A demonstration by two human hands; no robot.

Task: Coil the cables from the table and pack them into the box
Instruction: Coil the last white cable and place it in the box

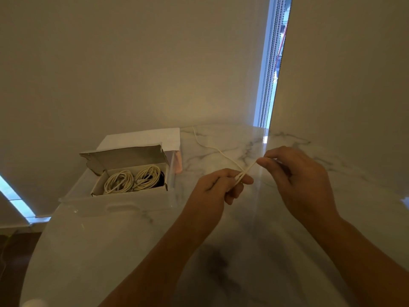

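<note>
Two white coils (132,179) already lie side by side in the open cardboard box (129,191), which sits on the far left of the marble table (110,251), so a good share of the packing looks done. A dark shape shows at the right end of the box, behind the coils (possibly another cable, but it is too dim to tell). One white cable (218,150) is left in view, and its coiling seems only just begun: the left hand (218,188) pinches a doubled bit of it between thumb and curled fingers, and the right hand (298,176) pinches the strand a little further along, with a short taut length between the two. From the hands the rest of the cable trails loose across the table toward the far edge, just right of the box.

Still to do, by my reckoning: wind this cable into loops and lay it in the box.

A white sheet or flat bag (143,138) stands behind the box. The box appears to rest in a clear tray (115,207). Nothing lies between the hands and the box, though its raised flap (124,156) leans over the far side.
</note>
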